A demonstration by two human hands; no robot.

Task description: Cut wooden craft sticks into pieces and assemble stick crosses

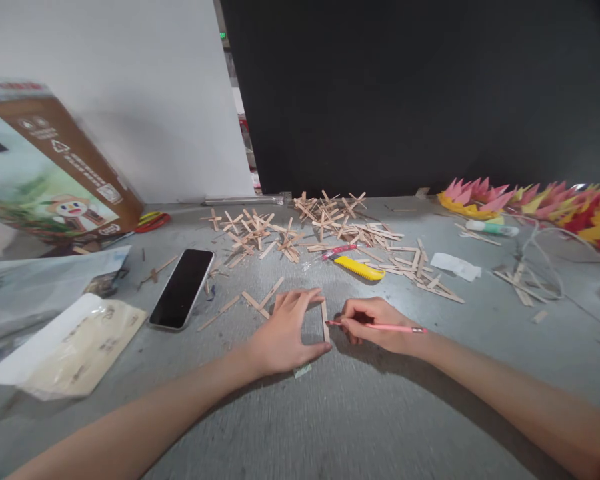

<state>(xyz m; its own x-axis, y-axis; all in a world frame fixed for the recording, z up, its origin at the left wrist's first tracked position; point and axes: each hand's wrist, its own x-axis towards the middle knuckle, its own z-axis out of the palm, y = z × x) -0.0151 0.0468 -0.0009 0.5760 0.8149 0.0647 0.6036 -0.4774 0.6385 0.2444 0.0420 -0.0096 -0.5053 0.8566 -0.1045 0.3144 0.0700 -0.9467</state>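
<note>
My left hand (286,331) lies flat on the grey table (370,413), its fingers and thumb spread and pressing down wooden craft sticks (325,319) set at right angles. My right hand (375,323) is closed around a pink pencil (380,327), whose tip touches the upright stick. A small pale scrap (303,371) peeks out under my left palm.
Several crossed stick pieces (300,230) lie in a pile behind. A yellow utility knife (359,267), a black phone (182,288), a cardboard box (45,173), plastic bags (55,333), a glue tube (491,228), a white cord (540,260) and coloured paper spikes (540,203) surround the hands.
</note>
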